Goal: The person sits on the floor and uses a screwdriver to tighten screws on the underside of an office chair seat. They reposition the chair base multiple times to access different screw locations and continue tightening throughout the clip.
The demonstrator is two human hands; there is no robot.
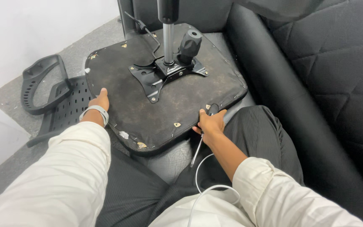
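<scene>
Seen from above our own lap: cream sleeves (64, 176) and dark trousers (257, 138) fill the foreground, with a white cable (202, 185) looping up from the chest toward the right wrist. Our right hand (210, 124) is clenched around a screwdriver (202, 136), its dark handle poking out above the knuckles and its metal shaft running down below the palm; the hand presses against the near right edge of an upturned seat (118, 92). Our left hand (99, 102), with a white band (94, 112) on the wrist, lies flat and released on the seat's left edge, fingers curled over the rim. The seat rests underside up across our knees, its dark worn board dotted with small metal staples and brackets. At its centre a black metal plate (148, 77) is fixed, carrying a chrome column (168, 42) and a black knob (189, 44) just beside it. Beyond the left hand, on the grey floor (9, 94), a black armrest (38, 84) lies beside a perforated plastic panel (70, 105). A black quilted sofa (324, 63) fills the right side.
</scene>
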